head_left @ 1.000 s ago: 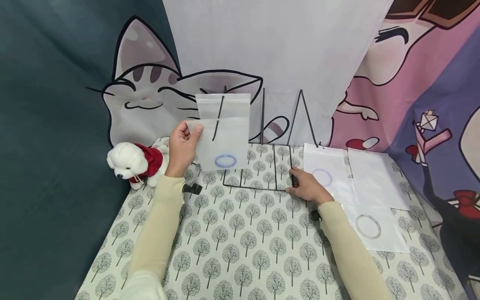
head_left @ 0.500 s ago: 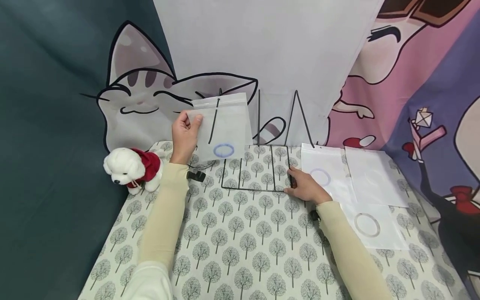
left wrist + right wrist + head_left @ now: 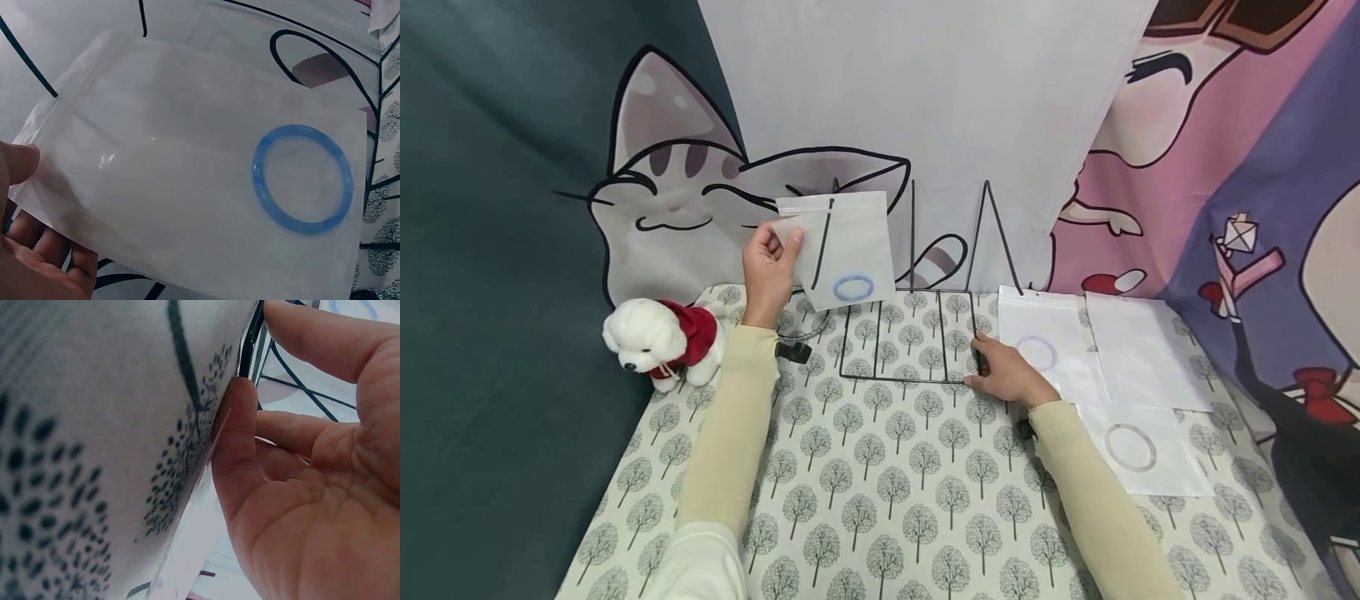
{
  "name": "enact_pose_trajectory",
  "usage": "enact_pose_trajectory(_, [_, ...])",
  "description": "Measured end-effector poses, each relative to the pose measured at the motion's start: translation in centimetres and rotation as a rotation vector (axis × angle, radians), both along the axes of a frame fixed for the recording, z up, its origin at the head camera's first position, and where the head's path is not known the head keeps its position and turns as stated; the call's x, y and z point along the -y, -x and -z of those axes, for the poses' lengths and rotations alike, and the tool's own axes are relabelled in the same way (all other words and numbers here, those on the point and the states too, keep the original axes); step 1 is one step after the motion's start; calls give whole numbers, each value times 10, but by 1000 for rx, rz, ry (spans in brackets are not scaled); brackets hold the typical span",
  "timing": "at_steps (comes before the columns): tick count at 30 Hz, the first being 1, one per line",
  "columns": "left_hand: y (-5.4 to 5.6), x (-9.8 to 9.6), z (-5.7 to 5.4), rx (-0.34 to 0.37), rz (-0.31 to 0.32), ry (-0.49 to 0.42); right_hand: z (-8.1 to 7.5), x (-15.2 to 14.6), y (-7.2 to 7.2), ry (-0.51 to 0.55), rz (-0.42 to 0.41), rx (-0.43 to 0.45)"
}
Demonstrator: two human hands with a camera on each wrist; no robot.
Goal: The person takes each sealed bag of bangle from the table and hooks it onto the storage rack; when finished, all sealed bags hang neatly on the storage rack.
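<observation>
My left hand (image 3: pixel 769 268) pinches the upper left edge of a translucent zip bag (image 3: pixel 162 181) holding a blue bangle (image 3: pixel 256 175). In the head view, a black prong (image 3: pixel 822 244) runs down in front of this bag from near its zip strip. The prong belongs to a black wire display rack (image 3: pixel 902 380) on the table. My right hand (image 3: pixel 1006 368) grips the front right corner of the rack's base. In the right wrist view, a finger and the thumb lie either side of a dark wire (image 3: pixel 251 337).
Three white bags lie on the right: one with a lilac ring (image 3: pixel 1055 348), one with a grey ring (image 3: pixel 1130 447), and a pale one (image 3: pixel 1138 337). A plush white dog (image 3: pixel 647 337) sits left on the tree-print cloth (image 3: pixel 850 500). A grey curved strip (image 3: pixel 805 331) shows below the held bag.
The left hand has risen slightly with the bag, whose lower edge is higher and now tilts up to the right. The right hand stays on the rack corner. The head view has shifted a little.
</observation>
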State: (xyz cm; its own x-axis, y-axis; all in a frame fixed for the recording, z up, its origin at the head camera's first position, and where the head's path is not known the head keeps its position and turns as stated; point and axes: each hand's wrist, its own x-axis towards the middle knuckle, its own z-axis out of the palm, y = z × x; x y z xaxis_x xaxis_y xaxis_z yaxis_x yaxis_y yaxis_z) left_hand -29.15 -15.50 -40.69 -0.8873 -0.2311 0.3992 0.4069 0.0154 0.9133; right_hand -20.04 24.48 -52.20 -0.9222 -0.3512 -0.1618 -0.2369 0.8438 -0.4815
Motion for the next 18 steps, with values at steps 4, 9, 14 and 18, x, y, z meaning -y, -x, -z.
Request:
enact_pose_trajectory(4, [-8, 1, 9, 23, -75, 3, 0, 1, 0, -4, -2, -4])
enact_pose_trajectory(9, [-27, 9, 28, 46, -219, -24, -1, 5, -1, 1, -12, -6])
enact_pose_trajectory(14, [-46, 14, 41, 39, -286, -11, -2, 4, -1, 7, 0, 8])
enact_pose_trajectory(18, [-61, 14, 52, 68, -271, 21, -2, 2, -1, -1, 3, 1])
